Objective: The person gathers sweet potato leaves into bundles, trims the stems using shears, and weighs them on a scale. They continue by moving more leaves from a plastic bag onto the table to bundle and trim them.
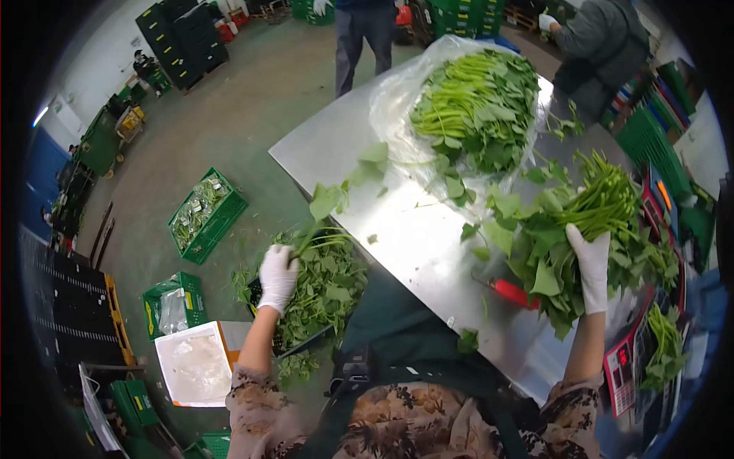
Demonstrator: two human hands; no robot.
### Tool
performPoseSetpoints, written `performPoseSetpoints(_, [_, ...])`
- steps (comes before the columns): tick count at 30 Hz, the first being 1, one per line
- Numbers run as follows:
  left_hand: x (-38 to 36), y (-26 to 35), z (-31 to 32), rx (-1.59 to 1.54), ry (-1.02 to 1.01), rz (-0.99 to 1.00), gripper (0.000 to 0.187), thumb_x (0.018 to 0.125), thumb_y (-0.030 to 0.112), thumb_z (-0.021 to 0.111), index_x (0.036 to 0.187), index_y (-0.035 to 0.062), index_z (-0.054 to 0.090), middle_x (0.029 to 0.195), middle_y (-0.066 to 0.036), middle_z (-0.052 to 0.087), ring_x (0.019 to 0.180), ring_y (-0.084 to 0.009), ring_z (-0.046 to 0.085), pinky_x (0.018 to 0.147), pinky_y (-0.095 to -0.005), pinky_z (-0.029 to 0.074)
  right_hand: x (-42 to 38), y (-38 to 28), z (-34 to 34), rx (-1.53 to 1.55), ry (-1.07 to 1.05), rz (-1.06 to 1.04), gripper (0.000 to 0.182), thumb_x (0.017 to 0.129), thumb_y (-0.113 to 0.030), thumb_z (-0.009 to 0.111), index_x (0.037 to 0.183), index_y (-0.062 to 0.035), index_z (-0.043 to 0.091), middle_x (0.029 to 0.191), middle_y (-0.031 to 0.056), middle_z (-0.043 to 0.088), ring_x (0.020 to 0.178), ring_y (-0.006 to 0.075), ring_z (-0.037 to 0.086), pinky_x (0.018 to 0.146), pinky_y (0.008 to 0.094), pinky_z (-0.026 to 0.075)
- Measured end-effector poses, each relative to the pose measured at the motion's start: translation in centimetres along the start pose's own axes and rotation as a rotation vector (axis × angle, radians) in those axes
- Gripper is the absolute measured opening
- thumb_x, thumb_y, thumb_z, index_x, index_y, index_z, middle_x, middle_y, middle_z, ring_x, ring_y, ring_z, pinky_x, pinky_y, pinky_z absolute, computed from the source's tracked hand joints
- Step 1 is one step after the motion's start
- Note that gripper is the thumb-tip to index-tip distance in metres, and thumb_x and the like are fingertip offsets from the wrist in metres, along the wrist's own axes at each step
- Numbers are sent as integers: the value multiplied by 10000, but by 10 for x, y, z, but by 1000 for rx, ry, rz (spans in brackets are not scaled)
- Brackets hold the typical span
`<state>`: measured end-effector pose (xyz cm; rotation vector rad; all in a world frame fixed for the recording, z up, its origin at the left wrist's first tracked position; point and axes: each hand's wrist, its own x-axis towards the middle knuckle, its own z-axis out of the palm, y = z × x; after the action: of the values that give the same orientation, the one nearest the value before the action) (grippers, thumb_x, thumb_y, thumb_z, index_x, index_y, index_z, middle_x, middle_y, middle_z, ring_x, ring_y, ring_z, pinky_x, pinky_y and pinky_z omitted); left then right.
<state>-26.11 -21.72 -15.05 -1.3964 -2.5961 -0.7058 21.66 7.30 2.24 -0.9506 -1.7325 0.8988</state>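
Over a crate heaped with leafy greens point(325, 283), my gloved left hand point(278, 280) is closed around a few green stems point(325, 237) whose leaves point away from me. My gloved right hand point(590, 264) is wrapped round part of a large bunch of leafy greens point(600, 203) at the right side of the metal table point(397, 245). A red-handled tool point(514, 293) lies on the table, left of that hand. Beyond it, an open clear plastic bag point(394, 99) holds a big pile of long-stemmed greens point(478, 107).
A scale with red digits point(621, 359) stands at the right, beside more greens point(664, 348). Green crates point(222, 222) and a white foam box point(195, 367) are on the floor at left. Two people point(365, 38) point(604, 46) stand beyond the table.
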Motion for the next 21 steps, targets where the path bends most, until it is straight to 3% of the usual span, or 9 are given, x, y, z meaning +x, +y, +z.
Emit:
performPoseSetpoints(3, [-22,-22,-24,519,-431,-172,371,755,271,750,1073,107,652,1142,-126,602,1045,-319,604,853,-428,512,-2,1,-8,26,26,28,455,838,-113,753,1215,34,546,1129,70,622,1000,149,582,918,304,459])
performPoseSetpoints(6, [-5,6,-27,277,-227,34,449,729,282,774,1116,88,654,1200,-143,608,1096,-315,591,899,-432,494,0,-3,-12,28,42,34,505,842,-142,762,1249,37,522,1145,74,616,1000,153,582,924,299,457])
performPoseSetpoints(8, [28,63,-25,-13,35,201,519,716,300,787,1147,55,636,1205,-163,607,1123,-337,578,948,-431,474,0,5,-15,38,52,36,521,844,-143,760,1267,38,517,1164,81,614,1011,154,582,931,298,454])
performPoseSetpoints(9, [48,101,-32,-93,-43,201,580,736,273,785,1243,73,588,1297,-173,561,1204,-353,528,1004,-431,440,0,7,-15,42,55,34,529,845,-143,759,1277,38,514,1174,84,612,1016,154,582,935,297,453])
performPoseSetpoints(11, [84,151,-10,-194,6,367,740,688,302,817,1318,50,521,1350,-235,488,1242,-386,486,1032,-452,412,-2,-3,-9,35,29,23,541,845,-104,736,1313,35,502,1206,83,604,1051,160,573,961,304,438])
performPoseSetpoints(14, [128,204,58,-68,-55,451,1013,682,533,759,1484,95,320,1416,-307,368,1336,-478,333,1123,-556,249,-5,0,-9,-2,2,-33,549,837,-61,711,1333,28,494,1225,76,595,1088,171,557,986,316,419])
performPoseSetpoints(19, [145,237,112,-42,-250,294,1024,698,602,706,1497,104,304,1370,-277,430,1328,-406,376,1127,-554,226,-13,11,-16,5,16,22,570,833,-57,721,1341,24,477,1260,85,570,1111,172,549,1004,316,410])
performPoseSetpoints(21, [136,224,106,-74,-138,321,710,783,422,673,1373,94,451,1167,-203,555,1155,-353,501,1049,-510,320,-9,13,-12,32,20,32,577,831,-57,727,1342,24,471,1252,85,574,1101,172,554,1000,315,414])
